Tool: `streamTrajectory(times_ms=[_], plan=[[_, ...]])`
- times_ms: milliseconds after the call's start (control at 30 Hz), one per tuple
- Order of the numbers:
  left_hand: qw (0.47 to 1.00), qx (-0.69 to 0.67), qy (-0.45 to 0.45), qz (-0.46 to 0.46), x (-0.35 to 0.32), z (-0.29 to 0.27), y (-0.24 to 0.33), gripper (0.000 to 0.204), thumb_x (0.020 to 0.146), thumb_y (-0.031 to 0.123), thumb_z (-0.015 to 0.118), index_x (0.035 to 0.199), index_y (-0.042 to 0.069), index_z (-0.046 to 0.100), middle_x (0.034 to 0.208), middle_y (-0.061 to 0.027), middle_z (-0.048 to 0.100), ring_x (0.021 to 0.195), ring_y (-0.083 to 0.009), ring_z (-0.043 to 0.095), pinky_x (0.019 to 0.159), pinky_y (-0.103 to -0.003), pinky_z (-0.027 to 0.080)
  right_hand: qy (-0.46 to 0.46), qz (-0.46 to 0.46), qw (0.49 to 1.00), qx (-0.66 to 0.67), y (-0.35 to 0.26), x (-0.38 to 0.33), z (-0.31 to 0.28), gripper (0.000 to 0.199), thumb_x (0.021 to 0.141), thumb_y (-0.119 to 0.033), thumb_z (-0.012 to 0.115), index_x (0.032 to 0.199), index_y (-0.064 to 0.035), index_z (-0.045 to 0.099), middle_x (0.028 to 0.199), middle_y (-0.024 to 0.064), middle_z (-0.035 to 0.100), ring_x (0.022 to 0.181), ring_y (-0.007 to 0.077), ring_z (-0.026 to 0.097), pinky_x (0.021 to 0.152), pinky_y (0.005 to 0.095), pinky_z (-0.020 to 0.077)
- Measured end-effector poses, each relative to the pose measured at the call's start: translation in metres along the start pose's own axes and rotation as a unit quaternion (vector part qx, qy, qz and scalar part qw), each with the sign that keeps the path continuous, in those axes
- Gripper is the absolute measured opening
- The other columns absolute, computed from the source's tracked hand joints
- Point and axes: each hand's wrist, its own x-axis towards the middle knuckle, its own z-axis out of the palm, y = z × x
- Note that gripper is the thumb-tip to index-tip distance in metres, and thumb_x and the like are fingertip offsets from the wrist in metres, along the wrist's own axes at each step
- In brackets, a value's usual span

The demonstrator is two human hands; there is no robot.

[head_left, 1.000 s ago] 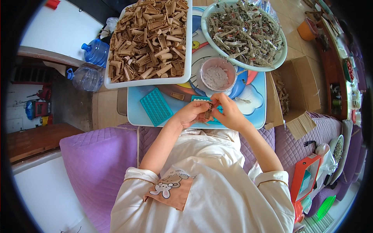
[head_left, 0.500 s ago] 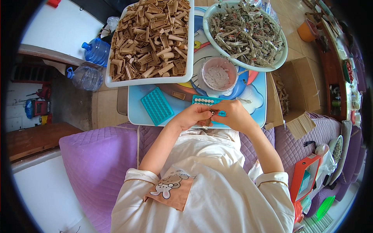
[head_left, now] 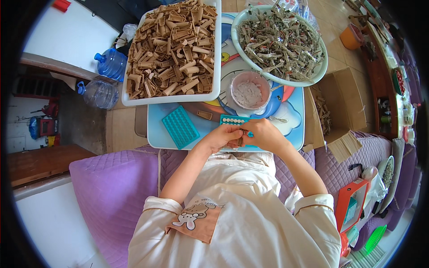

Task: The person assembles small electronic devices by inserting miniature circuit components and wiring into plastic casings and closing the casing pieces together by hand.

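My left hand (head_left: 220, 139) and my right hand (head_left: 265, 136) meet at the near edge of the table, fingers pinched together. Between them is a small brownish part (head_left: 241, 140), mostly covered by the fingers, so its exact kind cannot be made out. Just beyond the hands lies a teal tray (head_left: 223, 119) with round white pieces in its holes, partly hidden by my right hand. To the left rests a second teal tray (head_left: 180, 127) with rows of bare holes. A single brown plastic casing (head_left: 204, 115) lies between the trays.
A white bin (head_left: 171, 99) heaped with brown casings stands far left. At far right is a pale green basin (head_left: 325, 67) of tangled wire bundles. A pink-white tub (head_left: 229, 91) holds white pieces. An open cardboard box (head_left: 353, 100) stands right of the table (head_left: 156, 142).
Both hands stay together, with small shifts of the fingers. A dark, beaded-looking bit seen between the fingers earlier is now mostly covered, and a brownish part shows there. The view has shifted slightly.
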Motion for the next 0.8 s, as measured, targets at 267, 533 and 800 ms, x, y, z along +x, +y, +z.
streamTrajectory(times_ms=[267,533,800], plan=[[0.996,-0.07,0.048,0.002,0.006,-0.001,0.005,0.023,0.084,0.028,0.051,0.096,0.008,0.055,0.082,-0.0014,0.06,0.072,-0.0094,0.059,0.064,-0.023,0.048,0.134,0.046,0.989,0.046,0.003,-0.003,0.019,0.026,0.07,-0.01,0.059,0.094,-0.0022,0.059,0.079,0.0144,0.06,0.066,0.0285,0.058,0.06,0.0336,0.0478],[0.991,-0.111,0.067,0.024,0.007,-0.005,0.001,0.02,0.085,0.024,0.051,0.096,0.008,0.055,0.081,-0.0016,0.06,0.071,-0.0099,0.06,0.063,-0.023,0.049,0.219,0.045,0.973,0.056,0.002,-0.005,0.034,0.025,0.072,-0.004,0.058,0.097,-0.0018,0.058,0.091,0.0147,0.06,0.072,0.0266,0.061,0.062,0.0304,0.0492],[0.987,-0.11,0.121,-0.008,0.003,0.007,0.003,0.021,0.085,0.025,0.05,0.097,0.008,0.056,0.082,-0.0009,0.06,0.072,-0.01,0.059,0.064,-0.024,0.049,0.239,0.03,0.97,0.047,0.005,-0.008,0.038,0.02,0.071,-0.007,0.059,0.09,-0.0032,0.058,0.085,0.0117,0.061,0.066,0.0284,0.059,0.056,0.0329,0.0496]])
